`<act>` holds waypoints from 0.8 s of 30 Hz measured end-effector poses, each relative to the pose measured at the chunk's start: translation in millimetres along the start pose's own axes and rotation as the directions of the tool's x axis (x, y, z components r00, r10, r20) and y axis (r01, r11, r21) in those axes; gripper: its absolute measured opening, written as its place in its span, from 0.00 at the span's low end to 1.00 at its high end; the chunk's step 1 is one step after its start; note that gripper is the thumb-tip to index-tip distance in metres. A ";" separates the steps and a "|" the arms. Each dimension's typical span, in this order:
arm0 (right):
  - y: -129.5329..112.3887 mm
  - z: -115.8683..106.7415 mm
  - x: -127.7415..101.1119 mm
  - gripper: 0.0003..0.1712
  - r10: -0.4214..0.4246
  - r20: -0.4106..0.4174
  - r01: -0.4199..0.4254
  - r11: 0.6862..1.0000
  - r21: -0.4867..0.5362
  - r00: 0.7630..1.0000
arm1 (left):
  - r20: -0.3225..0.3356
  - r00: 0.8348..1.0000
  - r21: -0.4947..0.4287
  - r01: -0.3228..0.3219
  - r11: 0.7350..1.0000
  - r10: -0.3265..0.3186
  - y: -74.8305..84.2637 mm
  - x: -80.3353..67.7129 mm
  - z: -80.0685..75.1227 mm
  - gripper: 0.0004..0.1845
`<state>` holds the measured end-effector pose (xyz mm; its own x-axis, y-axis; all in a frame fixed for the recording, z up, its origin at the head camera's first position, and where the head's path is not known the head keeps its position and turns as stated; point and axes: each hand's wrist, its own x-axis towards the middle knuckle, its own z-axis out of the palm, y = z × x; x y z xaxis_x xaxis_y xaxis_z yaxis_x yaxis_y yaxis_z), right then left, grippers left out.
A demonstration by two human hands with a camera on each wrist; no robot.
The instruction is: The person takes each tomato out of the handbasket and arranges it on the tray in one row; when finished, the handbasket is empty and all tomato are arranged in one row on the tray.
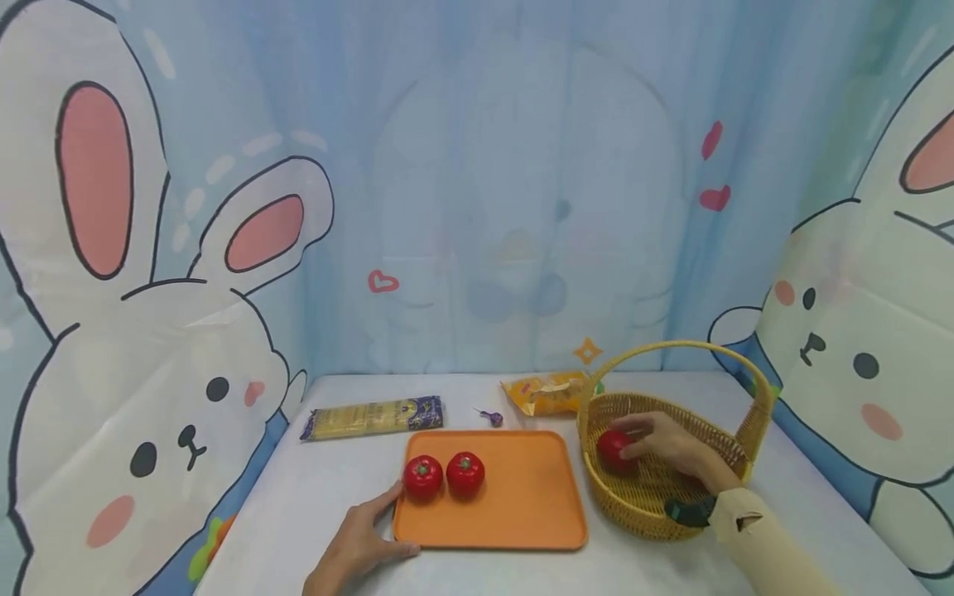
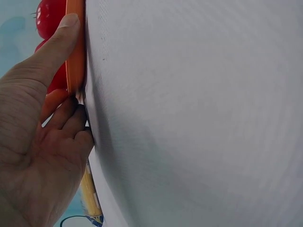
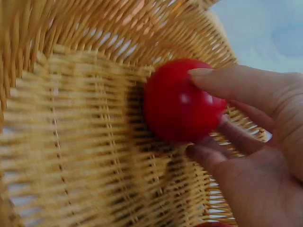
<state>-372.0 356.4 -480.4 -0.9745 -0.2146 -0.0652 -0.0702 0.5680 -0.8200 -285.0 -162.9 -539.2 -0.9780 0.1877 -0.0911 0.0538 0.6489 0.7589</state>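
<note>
The right hand is inside the basket, its fingers curled around a red tomato that sits against the woven wall. The left hand rests on the table with fingers straight, the thumb pressed against the near-left edge of the orange tray. 2 more tomatoes sit side by side on the tray's left part.
</note>
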 end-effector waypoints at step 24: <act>-12.2 10.4 -0.9 0.35 0.032 -0.086 -0.043 0.991 -0.127 0.996 | -0.004 1.000 -0.012 -0.017 1.000 0.017 0.8 -0.3 1.4 0.58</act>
<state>-368.1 341.4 -476.3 -0.9910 -0.1274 -0.0422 -0.0551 0.6727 -0.7378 -284.3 -161.4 -539.5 -0.9778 0.1954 -0.0757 0.0678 0.6370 0.7678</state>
